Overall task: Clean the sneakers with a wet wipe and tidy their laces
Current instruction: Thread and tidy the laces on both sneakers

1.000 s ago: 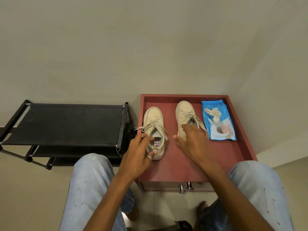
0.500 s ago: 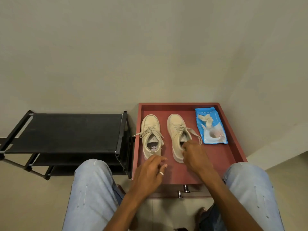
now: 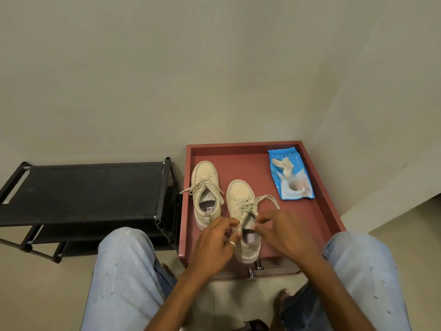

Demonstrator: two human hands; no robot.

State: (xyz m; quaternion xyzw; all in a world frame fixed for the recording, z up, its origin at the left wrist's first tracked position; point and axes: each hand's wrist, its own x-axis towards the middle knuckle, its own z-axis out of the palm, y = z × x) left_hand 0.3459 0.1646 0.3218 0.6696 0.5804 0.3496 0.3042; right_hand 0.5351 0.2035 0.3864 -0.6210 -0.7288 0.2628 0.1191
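The near sneaker (image 3: 241, 199) sits at the red table's (image 3: 187, 199) 6 o'clock edge, left hand (image 3: 213, 242) curled pinching its collar and right hand (image 3: 284, 232) pinching its laces (image 3: 244, 207), so a sharp tug could tip it off the lip or knot the loose loop.

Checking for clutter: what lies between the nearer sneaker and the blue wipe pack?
Head view: only a lace loop from the nearer sneaker, on otherwise bare red tabletop.

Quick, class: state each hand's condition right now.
Left hand: pinches the nearer sneaker at its opening.
Right hand: pinches that sneaker's lace.
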